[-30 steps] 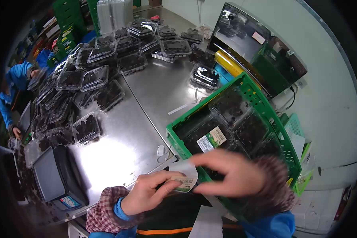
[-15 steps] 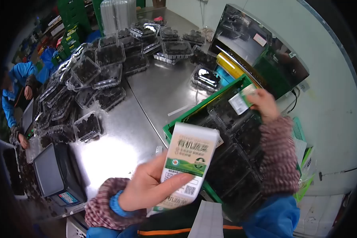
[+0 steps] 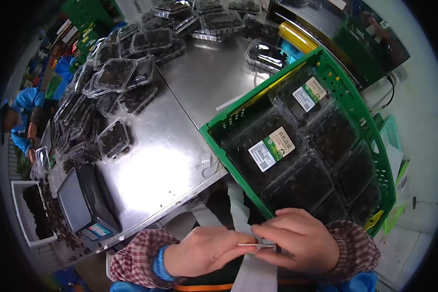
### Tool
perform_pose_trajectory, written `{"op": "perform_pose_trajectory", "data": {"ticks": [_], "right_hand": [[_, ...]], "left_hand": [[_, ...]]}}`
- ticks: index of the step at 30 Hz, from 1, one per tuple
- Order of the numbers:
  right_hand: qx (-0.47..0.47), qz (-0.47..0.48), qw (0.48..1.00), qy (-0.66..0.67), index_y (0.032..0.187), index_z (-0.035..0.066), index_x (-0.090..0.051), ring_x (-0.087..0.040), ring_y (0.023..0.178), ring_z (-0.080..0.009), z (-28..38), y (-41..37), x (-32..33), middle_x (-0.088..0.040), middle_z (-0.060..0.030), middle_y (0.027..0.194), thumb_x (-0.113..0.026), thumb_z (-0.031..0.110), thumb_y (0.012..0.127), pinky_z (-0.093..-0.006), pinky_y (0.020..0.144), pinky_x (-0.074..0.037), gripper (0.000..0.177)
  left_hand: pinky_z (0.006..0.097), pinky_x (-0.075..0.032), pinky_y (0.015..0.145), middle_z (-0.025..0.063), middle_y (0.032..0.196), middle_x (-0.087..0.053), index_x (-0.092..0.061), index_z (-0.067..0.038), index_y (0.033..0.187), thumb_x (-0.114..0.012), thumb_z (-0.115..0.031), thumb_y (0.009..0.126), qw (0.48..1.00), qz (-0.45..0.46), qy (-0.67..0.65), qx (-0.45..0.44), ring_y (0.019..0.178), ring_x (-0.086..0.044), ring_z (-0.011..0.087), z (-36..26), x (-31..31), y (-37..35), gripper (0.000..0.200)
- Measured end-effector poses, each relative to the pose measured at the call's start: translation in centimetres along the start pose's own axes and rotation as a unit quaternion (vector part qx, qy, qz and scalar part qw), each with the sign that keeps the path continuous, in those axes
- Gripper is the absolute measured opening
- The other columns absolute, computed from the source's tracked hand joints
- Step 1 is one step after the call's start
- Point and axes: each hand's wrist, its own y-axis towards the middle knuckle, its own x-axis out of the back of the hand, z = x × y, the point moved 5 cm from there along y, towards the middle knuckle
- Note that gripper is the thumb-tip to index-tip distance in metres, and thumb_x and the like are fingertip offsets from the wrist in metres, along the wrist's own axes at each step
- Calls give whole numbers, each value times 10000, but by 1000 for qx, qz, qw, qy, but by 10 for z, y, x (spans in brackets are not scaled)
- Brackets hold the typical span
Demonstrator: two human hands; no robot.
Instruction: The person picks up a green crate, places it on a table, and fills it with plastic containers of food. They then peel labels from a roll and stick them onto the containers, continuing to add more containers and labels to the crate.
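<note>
My left hand (image 3: 207, 250) is closed, pinching a strip of printed labels (image 3: 248, 245) seen nearly edge-on near my body. At the strip's other end, my right hand (image 3: 299, 241) has its thumb and fingers closed around the edge. White backing paper (image 3: 255, 275) hangs below the hands. Just beyond them sits a green crate (image 3: 384, 160) of clear lidded boxes with dark contents. A green, beige and white label (image 3: 272, 148) lies on the near-left box, and another label (image 3: 310, 94) is on the box at the crate's far end.
Many clear boxes (image 3: 114, 75) are heaped across the metal table (image 3: 180, 97). A black scale (image 3: 90, 204) stands at the table's left edge, near a white tray (image 3: 22, 214) with dark contents. Another person (image 3: 27, 114) works at far left. A yellow roll (image 3: 297, 36) lies behind the crate.
My right hand has left the far box, where a label now lies, and come back to the strip. My left hand has lowered and turned the strip edge-on. The view has shifted.
</note>
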Motion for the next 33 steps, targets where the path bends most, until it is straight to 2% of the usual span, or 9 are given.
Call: {"op": "perform_pose_trajectory", "data": {"ticks": [4, 8, 13, 16, 19, 22, 26, 30, 33], "right_hand": [[76, 6, 997, -7, 1007, 39, -612, -597, 809, -201, -14, -16, 6, -618, -69, 880, -676, 123, 753, -344, 754, -482, 275], [-224, -396, 859, 235, 880, 17, -552, -607, 774, -164, -56, -73, 81, -607, -105, 859, -451, 51, 880, -273, 623, -490, 106], [-407, -180, 879, 173, 879, -6, -583, -563, 640, -95, -131, -76, 42, -604, -48, 749, -637, 102, 769, -225, 569, -438, 164], [-377, -210, 895, 111, 1078, -4, -562, -588, 706, -152, -159, -74, -3, -605, -95, 867, -686, 90, 735, -273, 651, -480, 376], [-304, -240, 902, -189, 1347, 70, -360, -560, 918, -289, -102, -62, 23, -487, -143, 1111, -746, 93, 651, -358, 719, -504, 796], [-118, -265, 956, 35, 1265, 21, -443, -562, 959, -269, -44, -55, 43, -553, -129, 1048, -778, 90, 639, -337, 785, -473, 713], [25, -120, 992, 41, 981, 5, -629, -611, 822, -224, 8, -39, 42, -628, -86, 910, -687, 22, 725, -298, 756, -479, 263], [-203, -389, 891, 119, 929, -13, -596, -603, 740, -113, -64, -66, 130, -645, -73, 832, -632, 67, 807, -238, 695, -475, 150], [-251, -283, 925, 31, 963, -15, -587, -591, 811, -136, -201, -56, 160, -634, -78, 897, -677, 108, 744, -275, 729, -463, 267]], "left_hand": [[300, -429, 441, 77, 566, -544, -616, -56, 798, -694, -285, 783, 999, 37, -25, -7, 488, -564, 235, 14, -15, 4, 243], [275, -430, 443, 85, 578, -595, -657, -21, 940, -650, -215, 845, 977, 52, -117, 169, 487, -578, 142, 64, -43, -14, 216], [254, -481, 717, 94, 916, -656, -619, 9, 1080, -603, -94, 865, 861, -88, -384, 321, 835, -602, 118, 47, -13, -26, 238], [264, -456, 822, 110, 1032, -630, -530, 19, 1194, -580, -31, 860, 905, -226, -315, 178, 957, -587, 162, 28, 10, -9, 341], [288, -449, 865, 131, 1069, -620, -502, 4, 1211, -536, -8, 876, 967, 8, -242, 86, 1003, -589, 203, 15, 7, 2, 337], [265, -486, 782, 139, 1014, -638, -599, 6, 1062, -549, -30, 876, 944, -117, -279, 136, 922, -625, 176, -6, -10, 22, 197], [313, -481, 532, 126, 712, -609, -622, -21, 914, -674, -199, 806, 997, 48, -43, -38, 602, -616, 280, -29, -22, 36, 215], [244, -487, 589, 101, 778, -664, -649, -25, 1001, -601, -246, 880, 966, 67, -144, 205, 653, -631, 118, 42, -50, 8, 257], [236, -467, 777, 89, 1040, -635, -495, -14, 1244, -573, -104, 887, 936, -3, -309, 172, 902, -589, 92, 18, -36, 16, 376]]}}
